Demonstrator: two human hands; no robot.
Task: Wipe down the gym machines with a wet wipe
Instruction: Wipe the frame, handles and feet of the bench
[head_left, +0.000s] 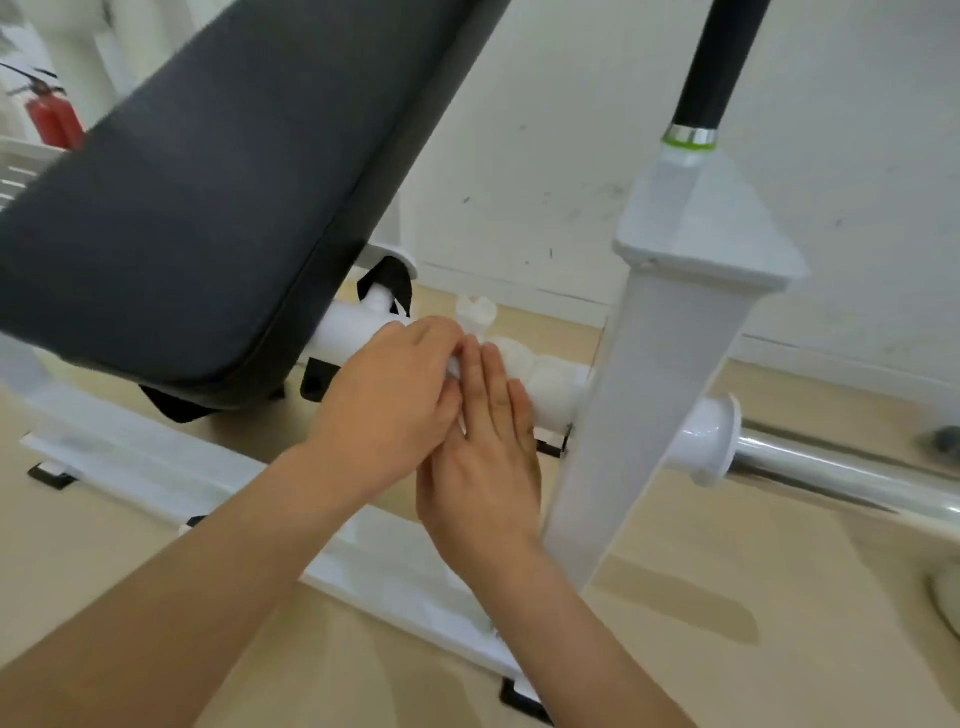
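A white gym machine fills the view, with a black padded bench (218, 197) slanting across the upper left. Below the pad runs a white horizontal tube (343, 332). My left hand (389, 395) lies over this tube with fingers curled, pinching a small white wet wipe (454, 367) that shows only as a sliver between my two hands. My right hand (488, 441) lies just to the right, fingers straight and together, flat against the tube and touching the left hand. A white ribbed grip (550, 384) on the tube lies past my fingertips.
A white square upright post (639, 395) stands right of my hands, topped by a black bar (722, 62). A chrome bar (841, 467) sticks out to the right. The white base rail (171, 467) crosses the tan floor. A red fire extinguisher (49, 117) stands far left.
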